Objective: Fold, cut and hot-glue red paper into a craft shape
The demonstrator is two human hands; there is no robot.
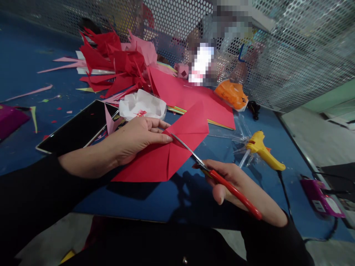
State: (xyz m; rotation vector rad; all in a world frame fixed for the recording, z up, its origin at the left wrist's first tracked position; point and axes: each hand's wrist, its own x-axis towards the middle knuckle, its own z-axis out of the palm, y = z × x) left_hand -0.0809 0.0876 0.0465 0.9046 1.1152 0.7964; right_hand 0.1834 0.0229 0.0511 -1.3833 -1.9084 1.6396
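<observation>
My left hand pinches a creased sheet of red paper between thumb and fingers, above the front of the blue table. Scissors with red handles are gripped in my right hand. Their blades point up and left and lie at the paper, with the tips close to my left thumb. A cut seems to run along the blades, with paper on both sides of them. Behind my left hand sits a white paper-lined bowl with small red scraps in it.
A dark tablet-like device lies left. Red and pink paper offcuts heap at the back, beside a stack of coloured sheets. A yellow glue gun, an orange bag and a purple power strip are right. Perforated metal panels border the back.
</observation>
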